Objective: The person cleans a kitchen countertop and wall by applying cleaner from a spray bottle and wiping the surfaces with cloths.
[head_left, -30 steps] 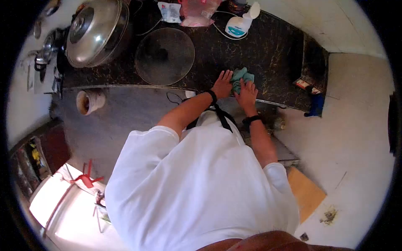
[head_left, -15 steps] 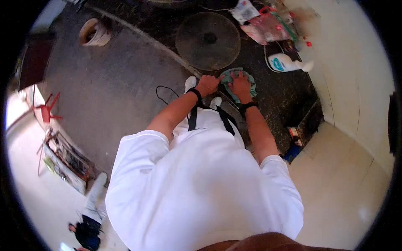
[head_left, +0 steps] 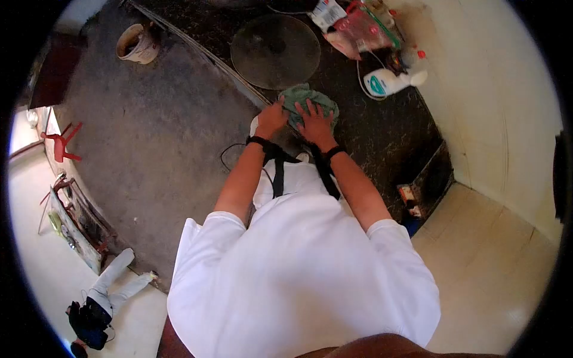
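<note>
A crumpled green cloth (head_left: 307, 94) lies on the dark, worn countertop, just below a round dark disc (head_left: 276, 52). My right hand (head_left: 316, 124) rests flat on the cloth, fingers spread and pressing down on it. Beside it, at the counter's front edge, is my left hand (head_left: 271, 119). Its fingers are curled, with the tips against the left side of the cloth. What those curled fingers close on is hidden.
A white spray bottle (head_left: 385, 82) lies near plastic bags (head_left: 364, 30) by the wall. On the floor are a bucket (head_left: 138, 45) and a red stool (head_left: 61, 143). Another person (head_left: 98, 307) is at lower left. A small box (head_left: 410, 200) sits at the counter's right end.
Both hands and the cloth have shifted along the counter, so the cloth now sits closer to the round disc. The camera view has shifted a little too.
</note>
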{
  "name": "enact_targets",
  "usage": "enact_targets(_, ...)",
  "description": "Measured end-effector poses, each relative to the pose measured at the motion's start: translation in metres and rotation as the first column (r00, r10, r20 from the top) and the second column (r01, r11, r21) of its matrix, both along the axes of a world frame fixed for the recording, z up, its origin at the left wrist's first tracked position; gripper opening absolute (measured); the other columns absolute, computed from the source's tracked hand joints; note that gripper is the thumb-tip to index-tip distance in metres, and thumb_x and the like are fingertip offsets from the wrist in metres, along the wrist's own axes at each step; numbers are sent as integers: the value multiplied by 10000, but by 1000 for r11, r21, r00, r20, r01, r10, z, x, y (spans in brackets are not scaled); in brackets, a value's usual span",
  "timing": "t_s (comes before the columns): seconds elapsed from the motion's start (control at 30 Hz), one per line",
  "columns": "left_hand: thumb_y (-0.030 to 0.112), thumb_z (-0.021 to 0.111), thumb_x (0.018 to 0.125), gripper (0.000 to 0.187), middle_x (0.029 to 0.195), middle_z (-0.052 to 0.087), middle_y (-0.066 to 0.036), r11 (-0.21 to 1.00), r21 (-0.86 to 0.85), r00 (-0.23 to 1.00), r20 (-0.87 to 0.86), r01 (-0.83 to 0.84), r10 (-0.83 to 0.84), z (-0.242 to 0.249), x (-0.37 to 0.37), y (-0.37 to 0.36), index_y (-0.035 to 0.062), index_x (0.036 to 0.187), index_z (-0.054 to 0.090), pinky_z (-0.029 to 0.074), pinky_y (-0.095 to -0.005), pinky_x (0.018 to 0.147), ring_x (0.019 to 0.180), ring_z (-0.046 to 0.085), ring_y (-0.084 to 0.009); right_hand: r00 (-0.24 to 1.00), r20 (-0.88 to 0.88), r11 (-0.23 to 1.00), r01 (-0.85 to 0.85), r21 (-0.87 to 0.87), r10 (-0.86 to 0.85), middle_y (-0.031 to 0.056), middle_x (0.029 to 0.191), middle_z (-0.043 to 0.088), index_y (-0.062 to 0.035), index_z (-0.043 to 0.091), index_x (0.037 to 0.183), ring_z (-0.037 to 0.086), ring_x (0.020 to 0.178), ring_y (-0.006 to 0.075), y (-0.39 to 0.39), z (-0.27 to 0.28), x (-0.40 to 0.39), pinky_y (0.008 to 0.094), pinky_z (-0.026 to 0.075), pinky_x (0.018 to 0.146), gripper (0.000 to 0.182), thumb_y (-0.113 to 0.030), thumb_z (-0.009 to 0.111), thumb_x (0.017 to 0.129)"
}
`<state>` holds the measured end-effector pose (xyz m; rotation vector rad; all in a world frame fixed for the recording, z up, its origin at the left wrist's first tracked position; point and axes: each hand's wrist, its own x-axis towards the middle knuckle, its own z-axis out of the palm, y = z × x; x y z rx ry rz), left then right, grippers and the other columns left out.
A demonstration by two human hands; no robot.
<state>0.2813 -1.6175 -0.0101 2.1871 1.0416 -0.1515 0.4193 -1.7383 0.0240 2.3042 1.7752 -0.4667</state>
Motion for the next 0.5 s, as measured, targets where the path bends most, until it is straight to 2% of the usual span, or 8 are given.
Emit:
enact_targets(0.03, 259, 511, 905, 589, 794, 655, -191, 997, 66, 998, 53, -29, 26, -2, 6, -8, 21, 1431, 392, 522, -466, 627, 681, 614, -372, 1000, 11, 998, -26, 56, 25, 108, 1528, 269, -294, 224, 1511, 297, 1370, 375, -11, -5, 5, 663, 260, 1067, 704, -417, 576, 915)
enact_targets(0.07, 259, 511, 905, 589, 794, 655, -191, 997, 75, 999, 36, -5, 2, -5, 10, -19, 21, 1431, 392, 522, -466, 627, 681, 614, -372, 1000, -6, 998, -2, 64, 2, 108, 1528, 269, -294, 224, 1511, 297, 1370, 375, -24, -9, 8, 663, 260, 1067, 704, -417, 576, 915)
enact_targets(0.13, 293, 493, 922, 605, 761, 645, -207, 964, 257, 998, -1, 66, -68, -10, 27, -43, -85, 1383, 391, 521, -463, 589, 634, 610, -350, 999, -50, 995, -17, 100, 22, 89, 1544, 250, -280, 267, 1501, 281, 1392, 334, -53, -11, 22, 650, 228, 1090, 650, -372, 561, 928)
enact_targets(0.23, 314, 476, 944, 622, 743, 643, -219, 942, 218, 967, -33, 255, -254, -40, 53, -86, -158, 1339, 384, 517, -457, 541, 600, 614, -324, 996, -78, 998, 53, 26, -51, 74, 1555, 236, -265, 327, 1480, 257, 1413, 310, -104, -4, 38, 636, 216, 1103, 593, -288, 552, 933)
enact_targets(0.27, 343, 474, 966, 657, 741, 645, -213, 909, 217, 932, -12, 355, -362, -8, 56, -105, -184, 1340, 352, 503, -450, 500, 586, 617, -311, 990, -77, 992, 118, 38, -115, 74, 1555, 236, -265, 327, 1480, 257, 1413, 310, -126, -3, 44, 636, 216, 1103, 593, -288, 552, 933)
enact_targets(0.37, 356, 519, 958, 684, 715, 640, -197, 742, 153, 757, -134, 653, -639, -2, 86, -159, -173, 1354, 340, 505, -444, 509, 598, 624, -303, 963, -186, 969, 219, 110, -196, 69, 1557, 233, -258, 369, 1461, 240, 1425, 283, -212, 2, 52, 628, 213, 1111, 566, -225, 551, 926)
enact_targets(0.43, 357, 541, 948, 686, 732, 641, -194, 628, 156, 646, -114, 762, -755, -9, 110, -186, -148, 1368, 345, 509, -441, 525, 619, 627, -307, 963, -111, 964, 255, 81, -245, 67, 1554, 242, -262, 372, 1457, 233, 1430, 270, -264, 5, 62, 631, 190, 1120, 567, -165, 535, 923)
enact_targets(0.5, 359, 563, 937, 690, 748, 641, -190, 515, 164, 534, -106, 841, -839, -12, 119, -201, -123, 1382, 349, 512, -437, 541, 640, 630, -312, 925, -35, 924, 379, 55, -378, 50, 1563, 221, -272, 350, 1463, 225, 1433, 258, -307, 7, 53, 654, 189, 1103, 582, -201, 549, 920)
